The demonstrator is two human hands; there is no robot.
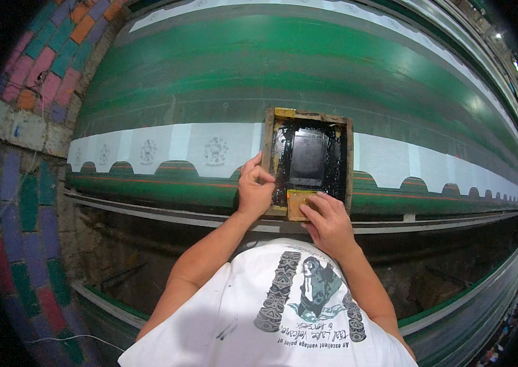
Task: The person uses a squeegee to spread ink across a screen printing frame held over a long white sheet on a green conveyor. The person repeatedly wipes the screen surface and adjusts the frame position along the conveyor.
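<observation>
A wooden-framed printing screen [349, 156] lies on a row of white cut pieces [185, 136] along the near side of a long green table. Its inner border is smeared black around a dark rectangular window. My left hand [255, 191] grips the frame's left side near the front corner, with the fingers curled. At the front end of the screen, my right hand [331, 221] holds a small tan squeegee [296, 207] by its upper part. The squeegee's lower edge is hidden. Left of the frame, the white pieces carry round dark prints [215, 151].
The green tabletop [259, 55] stretches far to the right, with another white strip [357, 8] along its far side. A pale rail [210, 221] runs along the near edge. Painted bricks [41, 73] are at the left. Another green table [473, 312] stands at the lower right.
</observation>
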